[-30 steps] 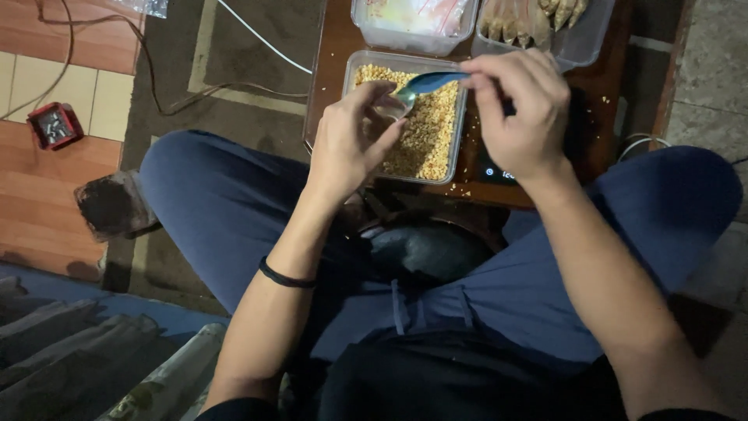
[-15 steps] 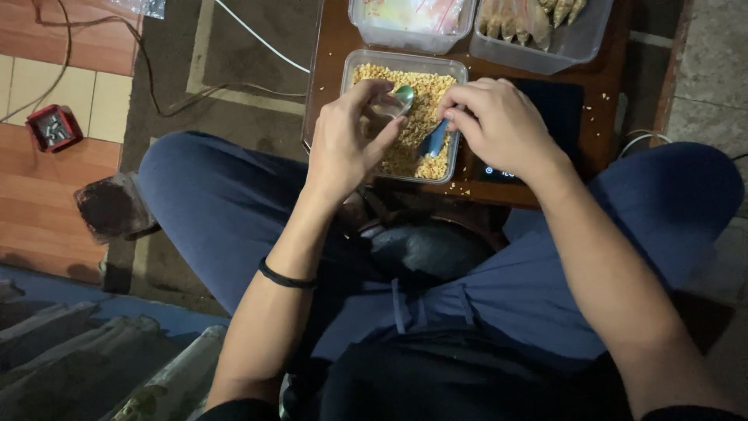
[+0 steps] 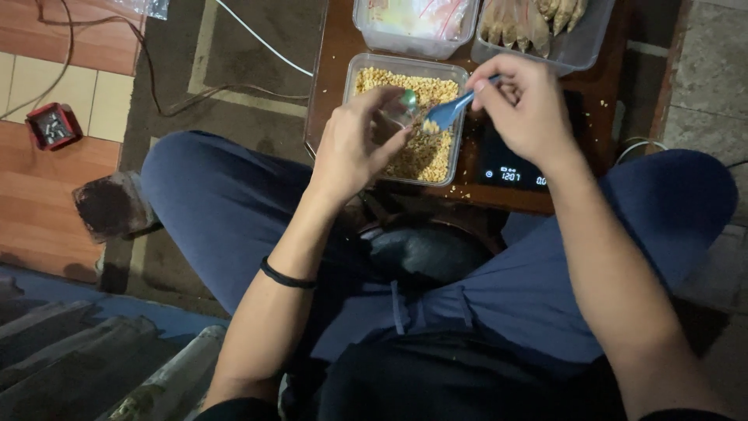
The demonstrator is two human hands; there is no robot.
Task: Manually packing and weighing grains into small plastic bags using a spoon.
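Note:
My left hand (image 3: 354, 148) holds a small clear bag (image 3: 399, 115) with a green top edge over a clear tub of yellow grain (image 3: 421, 152). My right hand (image 3: 526, 109) grips a blue plastic spoon (image 3: 450, 111) by its handle. The spoon's bowl carries some grain and touches the bag's mouth. The tub stands on a dark wooden table (image 3: 331, 78) in front of my knees. A black digital scale (image 3: 510, 164) lies to the right of the tub, partly under my right hand.
At the table's far edge stand a clear tub with packets (image 3: 413, 23) and another with pale brown pieces (image 3: 538, 27). A white cable (image 3: 257, 39) crosses the rug on the left. A small red box (image 3: 51, 125) sits on the tiled floor.
The spoon dipped down into the grain half a second ago and has now come up loaded to the bag's mouth. My left hand stayed above the tub with the bag.

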